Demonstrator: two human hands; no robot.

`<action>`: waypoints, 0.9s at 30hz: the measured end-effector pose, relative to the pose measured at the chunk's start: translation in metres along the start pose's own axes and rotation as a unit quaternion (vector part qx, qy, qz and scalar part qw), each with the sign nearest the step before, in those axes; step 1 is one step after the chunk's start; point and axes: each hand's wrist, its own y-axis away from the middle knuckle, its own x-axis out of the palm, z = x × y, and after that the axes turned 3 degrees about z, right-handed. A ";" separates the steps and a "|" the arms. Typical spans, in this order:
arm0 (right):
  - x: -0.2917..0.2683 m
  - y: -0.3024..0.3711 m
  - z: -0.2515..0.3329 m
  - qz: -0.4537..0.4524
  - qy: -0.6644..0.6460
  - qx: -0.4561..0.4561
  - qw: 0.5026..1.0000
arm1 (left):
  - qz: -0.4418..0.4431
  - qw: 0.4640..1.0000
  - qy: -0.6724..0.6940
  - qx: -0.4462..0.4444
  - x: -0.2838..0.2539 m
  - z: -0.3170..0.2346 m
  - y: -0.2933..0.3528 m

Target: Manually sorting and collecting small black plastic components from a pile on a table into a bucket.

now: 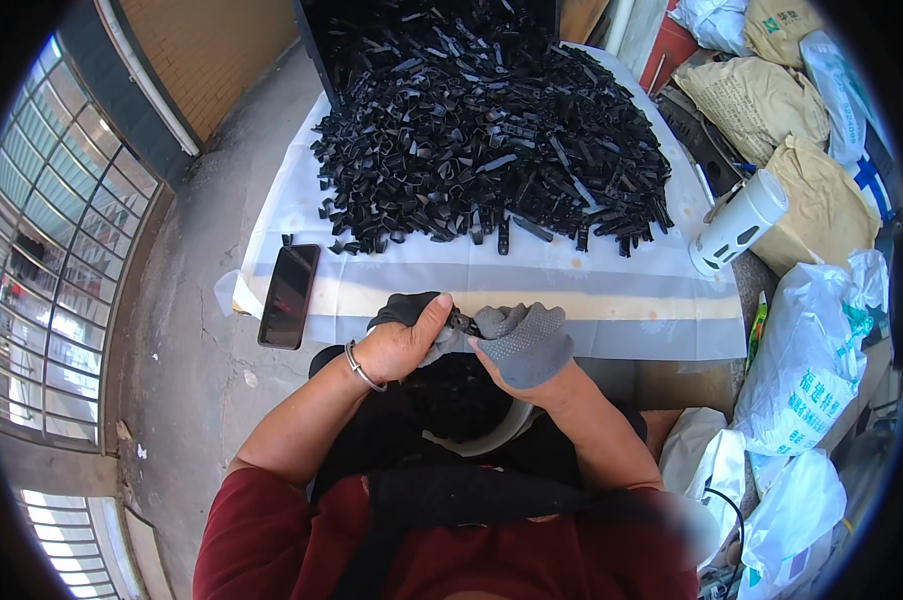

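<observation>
My left hand (pixel 411 330), in a dark glove that leaves the thumb bare, is closed on one end of a small black plastic piece (pixel 462 322). The other end sits in my right hand (pixel 521 340), which wears a grey dotted glove and is closed too. Both hands meet just off the table's near edge, above a bucket (pixel 491 436) between my legs with black pieces inside. A large heap of black plastic pieces (pixel 491 150) covers the far part of the table. My fingers hide much of the held piece.
A phone (pixel 289 297) lies at the left edge of the covered table (pixel 611 305). At the right edge is a white cylindrical container (pixel 738 222) with dark cutouts. Stuffed sacks (pixel 806 360) crowd the right side. Barred windows (pixel 61 250) line the left, beyond the concrete floor.
</observation>
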 end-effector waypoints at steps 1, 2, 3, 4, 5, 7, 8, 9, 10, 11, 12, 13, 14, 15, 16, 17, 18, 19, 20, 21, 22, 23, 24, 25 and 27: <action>0.001 -0.002 0.003 0.053 0.044 0.029 0.997 | 0.013 0.999 -0.024 -0.019 0.002 0.000 0.000; 0.003 -0.003 0.006 0.106 0.087 0.058 0.989 | 0.025 0.998 -0.047 -0.038 0.004 0.000 -0.001; 0.010 -0.001 0.006 0.106 0.087 0.058 0.989 | 0.008 0.994 -0.106 0.002 0.009 -0.004 0.000; 0.022 0.003 0.002 0.077 0.059 0.050 0.994 | -0.007 0.986 -0.163 0.044 0.015 -0.009 0.000; 0.029 0.006 0.001 0.049 0.032 0.041 0.997 | -0.022 0.986 -0.153 0.064 0.017 -0.011 -0.001; 0.030 0.006 0.001 0.038 -0.011 0.027 0.999 | -0.016 0.983 -0.170 0.070 0.015 -0.005 0.000; 0.030 0.006 0.000 0.028 -0.054 0.010 0.998 | -0.012 0.980 -0.186 0.075 0.012 -0.002 0.000; 0.027 0.006 -0.001 0.029 -0.054 0.012 0.998 | 0.056 0.976 -0.210 0.012 0.003 -0.009 -0.001; 0.019 0.004 0.000 0.088 -0.119 0.045 0.988 | 0.055 0.976 -0.210 0.012 -0.005 -0.006 -0.003; 0.012 0.002 -0.002 0.145 -0.182 0.077 0.969 | 0.083 0.963 -0.255 -0.003 -0.013 -0.003 -0.007; 0.009 -0.003 -0.008 0.144 -0.183 0.077 0.970 | 0.110 0.947 -0.301 -0.019 -0.023 0.001 -0.012; 0.006 -0.009 -0.018 0.187 -0.113 0.131 0.967 | 0.011 0.931 -0.364 -0.006 -0.031 0.008 -0.020; 0.003 -0.015 -0.028 0.229 -0.043 0.184 0.955 | -0.088 0.903 -0.421 0.007 -0.040 0.017 -0.031; 0.007 -0.019 -0.038 0.151 0.048 0.150 0.976 | -0.140 0.880 -0.453 0.012 -0.055 0.043 -0.042; 0.013 -0.024 -0.048 0.066 0.140 0.115 0.981 | -0.192 0.854 -0.483 0.021 -0.067 0.062 -0.053; 0.019 -0.029 -0.061 0.065 0.145 0.120 0.980 | -0.190 0.856 -0.481 0.027 -0.066 0.064 -0.068; 0.027 -0.036 -0.074 0.029 0.163 0.106 0.981 | -0.177 0.861 -0.476 0.011 -0.064 0.063 -0.078; 0.034 -0.040 -0.083 -0.005 0.183 0.094 0.979 | -0.162 0.868 -0.469 -0.004 -0.058 0.062 -0.085; 0.038 -0.042 -0.090 -0.005 0.184 0.096 0.978 | -0.161 0.868 -0.469 -0.003 -0.048 0.059 -0.090; 0.045 -0.045 -0.094 -0.013 0.187 0.067 0.980 | -0.153 0.865 -0.477 0.014 -0.036 0.057 -0.093; 0.048 -0.048 -0.095 -0.021 0.195 0.040 0.980 | -0.143 0.863 -0.483 0.036 -0.027 0.056 -0.095; 0.045 -0.048 -0.094 -0.021 0.195 0.042 0.980 | -0.141 0.863 -0.483 0.036 -0.020 0.056 -0.096; 0.039 -0.049 -0.089 0.035 0.203 0.075 0.976 | -0.127 0.882 -0.451 0.058 -0.014 0.058 -0.092; 0.034 -0.049 -0.085 0.091 0.211 0.107 0.967 | -0.113 0.898 -0.417 0.079 -0.011 0.059 -0.088; 0.028 -0.046 -0.083 0.098 0.211 0.111 0.966 | -0.089 0.902 -0.416 0.079 -0.008 0.055 -0.079</action>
